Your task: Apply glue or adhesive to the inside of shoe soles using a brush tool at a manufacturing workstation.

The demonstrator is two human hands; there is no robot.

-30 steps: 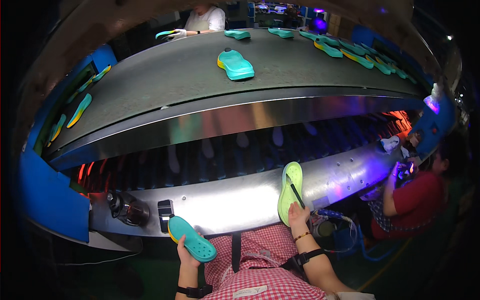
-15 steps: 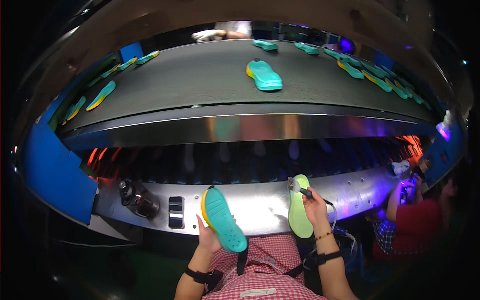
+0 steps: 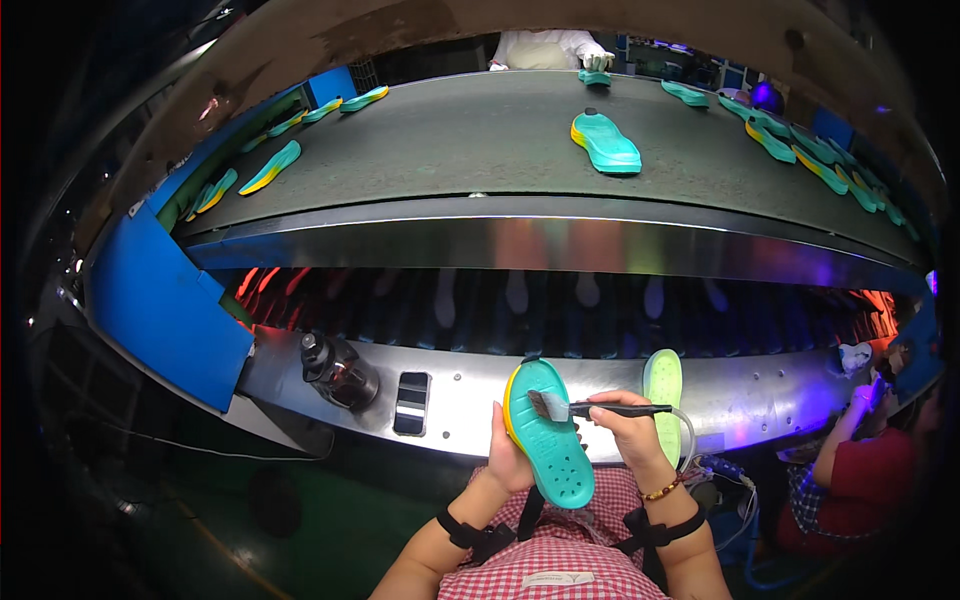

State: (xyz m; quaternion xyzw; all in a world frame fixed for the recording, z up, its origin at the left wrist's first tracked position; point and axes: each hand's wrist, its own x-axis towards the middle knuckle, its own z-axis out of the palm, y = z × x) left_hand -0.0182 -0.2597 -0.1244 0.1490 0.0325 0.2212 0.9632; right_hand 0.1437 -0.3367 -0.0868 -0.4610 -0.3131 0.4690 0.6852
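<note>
Head view: held 1 teal sole (image 3: 560,455) w/ yellow edge in L hand (image 3: 508,458), inner face up, tilted, in front of torso and across near edge of metal table (image 3: 500,395). Had L fingers closed round its left side, gripping. Gripped 1 brush (image 3: 585,409) in R hand (image 3: 635,438), w/ R fingers closed on black handle. Had bristles apparently touching sole's upper half. Noted 1 pale tube (image 3: 688,440) running from handle's rear end. Wore 1 beaded bracelet (image 3: 660,491) on R wrist, plus 2 black straps (image 3: 465,533), 1 per forearm.

Saw 1 lime-green sole (image 3: 662,380) lying on table just behind R hand, partly hidden. Farther L on table: found 1 dark bottle (image 3: 340,375) and, near it, 1 black phone-like device (image 3: 411,403), flat.

Beyond table, counted 1 conveyor belt (image 3: 440,150) w/ more teal soles: 1 alone (image 3: 607,143) right of mid, 2 near far edge, approx. 6 at L; too crowded at R to count. Spotted 2 co-workers: 1 at far side w/ gloved hand (image 3: 597,58) at 1 far-edge sole, 1 at R in red top (image 3: 875,465), partly in dark.
</note>
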